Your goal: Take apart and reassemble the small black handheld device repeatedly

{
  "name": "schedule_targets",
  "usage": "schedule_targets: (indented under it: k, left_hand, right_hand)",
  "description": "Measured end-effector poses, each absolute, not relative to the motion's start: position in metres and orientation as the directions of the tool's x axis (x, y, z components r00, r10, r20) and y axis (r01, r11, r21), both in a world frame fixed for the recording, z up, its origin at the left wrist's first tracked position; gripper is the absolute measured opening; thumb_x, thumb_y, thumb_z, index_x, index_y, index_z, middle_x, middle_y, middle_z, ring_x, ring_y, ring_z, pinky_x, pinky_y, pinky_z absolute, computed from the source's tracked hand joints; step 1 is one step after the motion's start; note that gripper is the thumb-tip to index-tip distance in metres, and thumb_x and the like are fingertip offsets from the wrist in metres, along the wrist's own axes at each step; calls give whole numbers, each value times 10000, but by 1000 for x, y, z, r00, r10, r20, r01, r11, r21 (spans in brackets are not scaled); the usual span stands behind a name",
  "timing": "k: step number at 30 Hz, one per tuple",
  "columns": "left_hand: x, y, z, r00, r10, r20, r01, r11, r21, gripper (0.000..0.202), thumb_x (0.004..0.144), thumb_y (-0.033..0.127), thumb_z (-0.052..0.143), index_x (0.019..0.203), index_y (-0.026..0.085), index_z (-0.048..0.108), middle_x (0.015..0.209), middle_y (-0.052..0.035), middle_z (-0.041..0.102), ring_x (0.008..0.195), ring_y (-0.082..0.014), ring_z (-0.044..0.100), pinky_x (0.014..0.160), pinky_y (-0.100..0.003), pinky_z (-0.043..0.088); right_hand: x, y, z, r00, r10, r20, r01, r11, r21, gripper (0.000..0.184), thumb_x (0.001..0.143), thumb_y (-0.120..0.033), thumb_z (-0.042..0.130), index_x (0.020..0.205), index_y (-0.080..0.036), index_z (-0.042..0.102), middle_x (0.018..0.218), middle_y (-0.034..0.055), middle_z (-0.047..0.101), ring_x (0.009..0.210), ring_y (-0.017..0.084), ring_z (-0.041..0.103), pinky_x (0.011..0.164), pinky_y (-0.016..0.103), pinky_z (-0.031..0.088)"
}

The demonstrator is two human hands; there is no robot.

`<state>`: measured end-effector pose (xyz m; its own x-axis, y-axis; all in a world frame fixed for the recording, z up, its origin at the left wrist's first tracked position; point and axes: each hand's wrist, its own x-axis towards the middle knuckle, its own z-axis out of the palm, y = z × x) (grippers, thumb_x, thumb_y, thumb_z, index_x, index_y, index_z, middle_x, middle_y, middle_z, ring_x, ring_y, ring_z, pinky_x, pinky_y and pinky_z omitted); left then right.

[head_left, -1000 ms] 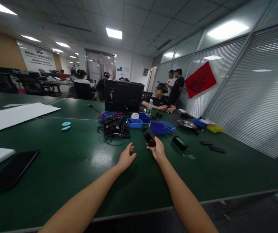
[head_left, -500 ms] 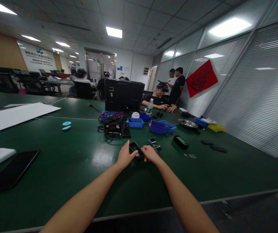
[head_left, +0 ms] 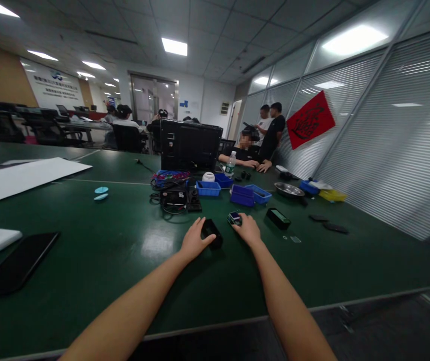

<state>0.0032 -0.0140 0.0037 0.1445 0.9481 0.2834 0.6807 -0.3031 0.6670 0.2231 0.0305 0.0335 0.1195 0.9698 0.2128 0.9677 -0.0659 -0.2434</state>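
My left hand (head_left: 193, 239) rests on the green table (head_left: 98, 250) with its fingers round a small black case (head_left: 212, 233) that lies flat. To its right, my right hand (head_left: 249, 229) lies over a small green circuit board (head_left: 234, 218), fingertips closed on its near edge. The two hands are a short gap apart. A black box with a green top (head_left: 278, 218) lies just right of my right hand.
Behind the hands are blue trays (head_left: 208, 188), a tangle of cables and black parts (head_left: 175, 197), a metal dish (head_left: 289, 190) and a large black computer case (head_left: 191, 146). A dark tablet (head_left: 15, 265) and white sheets lie at the left. People sit and stand at the table's far end.
My right hand held the black case up, then set it down by my left hand. It has now moved right onto the circuit board, while my left hand keeps the case.
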Motion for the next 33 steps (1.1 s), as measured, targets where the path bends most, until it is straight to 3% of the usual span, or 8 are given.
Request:
schedule_targets:
  k: [4,8,12,16,22,27,30,33]
  left_hand:
    - [3,-15,6,147,945,291,674,-311,670,723,729,506,513,1325,149,312,1391,-122,325,1282,-224,291,1045,-343,245]
    - [2,-16,8,142,952,272,669,-295,682,719,728,495,520,1327,157,307,1394,-108,324,1284,-218,287,1045,-339,244]
    - [3,-17,10,131,956,263,673,-281,684,713,727,481,522,1329,169,302,1400,-93,317,1285,-210,283,1048,-336,237]
    - [3,-18,12,137,953,269,662,-290,691,713,726,472,523,1328,158,303,1394,-96,327,1283,-210,285,1050,-332,237]
    - [2,-19,12,136,950,280,648,-299,701,700,720,462,538,1313,158,322,1374,-95,358,1262,-216,322,1041,-335,253]
    - [3,-16,7,138,946,294,647,-310,697,698,720,470,538,1305,149,331,1334,-107,406,1221,-217,375,1014,-323,289]
    - [3,-15,5,133,942,309,651,-318,689,709,715,482,540,1305,148,329,1299,-115,431,1189,-221,404,991,-322,310]
    - [2,-16,6,115,945,307,666,-303,682,731,704,506,542,1306,150,330,1205,-117,481,1125,-226,453,943,-318,349]
  right_hand:
    - [234,38,32,194,970,146,934,-137,-330,400,801,-391,434,1132,-183,522,1031,114,563,917,217,551,738,280,400]
    - [246,39,39,276,953,127,923,-226,-310,449,835,-459,333,1125,-186,541,1063,134,556,957,249,540,746,318,406]
    - [246,35,39,277,944,179,937,-224,-268,618,764,-581,410,1226,-173,457,1138,153,511,1038,284,489,802,353,393]
    - [242,37,33,228,955,190,952,-177,-251,548,738,-438,526,1208,-162,476,1113,153,530,1009,265,514,806,329,391]
    - [243,47,29,202,974,108,874,-129,-469,392,814,-387,397,1047,-151,605,1003,111,626,904,212,582,721,263,410]
    - [243,43,33,235,960,152,914,-165,-371,490,839,-475,318,1054,-142,608,1017,140,613,910,233,572,730,289,406]
    - [240,37,37,212,950,230,951,-147,-272,565,773,-547,418,1127,-131,564,1055,158,579,963,267,535,767,320,402]
    - [237,33,40,202,952,231,969,-160,-188,515,735,-485,511,1110,-137,576,1044,160,567,972,273,518,772,327,401]
